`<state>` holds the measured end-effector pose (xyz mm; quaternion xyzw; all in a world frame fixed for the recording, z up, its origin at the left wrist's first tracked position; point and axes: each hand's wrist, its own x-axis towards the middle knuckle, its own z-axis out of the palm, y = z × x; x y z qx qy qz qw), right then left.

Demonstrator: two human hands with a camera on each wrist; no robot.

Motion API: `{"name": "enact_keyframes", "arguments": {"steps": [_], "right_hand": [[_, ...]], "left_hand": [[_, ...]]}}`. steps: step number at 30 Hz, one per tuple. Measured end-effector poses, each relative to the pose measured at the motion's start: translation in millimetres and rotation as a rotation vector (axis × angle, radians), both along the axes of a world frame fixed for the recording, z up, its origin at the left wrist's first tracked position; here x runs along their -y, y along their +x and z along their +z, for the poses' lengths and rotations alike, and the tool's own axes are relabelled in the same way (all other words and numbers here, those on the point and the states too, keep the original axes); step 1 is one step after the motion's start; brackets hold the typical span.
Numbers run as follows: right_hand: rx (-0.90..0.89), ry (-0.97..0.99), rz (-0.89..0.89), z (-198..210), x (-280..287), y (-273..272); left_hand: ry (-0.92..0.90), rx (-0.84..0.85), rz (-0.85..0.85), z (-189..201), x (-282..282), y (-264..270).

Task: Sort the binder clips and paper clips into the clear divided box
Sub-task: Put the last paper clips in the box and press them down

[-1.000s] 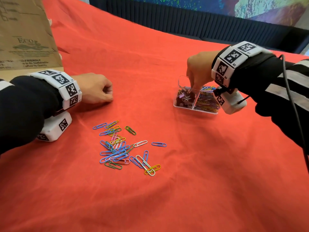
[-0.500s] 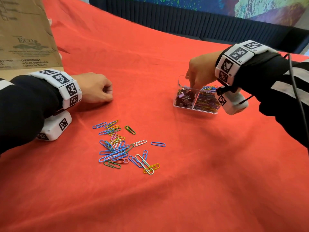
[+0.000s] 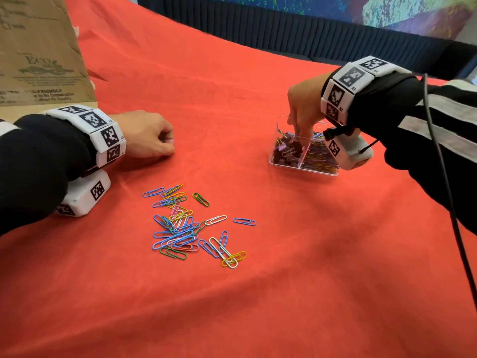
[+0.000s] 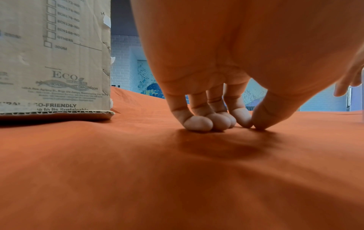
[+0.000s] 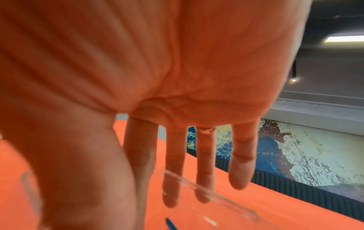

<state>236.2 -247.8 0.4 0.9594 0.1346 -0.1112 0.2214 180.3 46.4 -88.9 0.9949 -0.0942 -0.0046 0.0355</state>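
A: State of cloth (image 3: 309,267), box (image 3: 304,165), clips (image 3: 191,226)?

B: Loose clips mid-cloth, well apart from box. Left hand (image 3: 147,135) curled, empty, resting. Right hand (image 3: 304,104) over box, fingers (image 5: 241,163) straight, holding nothing visible.

A: Procedure?

B: Withdraw upward; pinch few clips; release over right compartment.

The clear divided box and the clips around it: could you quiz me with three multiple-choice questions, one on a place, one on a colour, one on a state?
1. Where do the loose coloured wire paper clips lie?
A. On the red cloth between the hands
B. On the brown cardboard box
C. In the left hand

2. What colour is the lone paper clip right of the pile?
A. Yellow
B. Blue
C. Black

3. How is the right hand?
A. Flat on the cloth
B. A fist
C. Fingers straight, reaching down into the clear divided plastic box

Answers: 1 A, the pile sits on the red cloth; 2 B, its wire is blue; 3 C, the right wrist view shows extended fingers.
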Motion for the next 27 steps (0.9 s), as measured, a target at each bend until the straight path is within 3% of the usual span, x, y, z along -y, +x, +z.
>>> {"name": "enact_keyframes", "arguments": {"steps": [13,20,27], "right_hand": [[-0.025,0.093,0.083,-4.3,11.9,3.1],[0.033,0.259,0.153,5.1,25.7,-8.5],[0.105,0.423,0.096,32.7,66.3,-17.0]], "left_hand": [[0.008,-0.002,-0.001,0.7,0.8,-1.0],[0.006,-0.001,0.005,0.6,1.2,-0.7],[0.009,-0.001,-0.003,0.9,2.0,-1.5]]}}
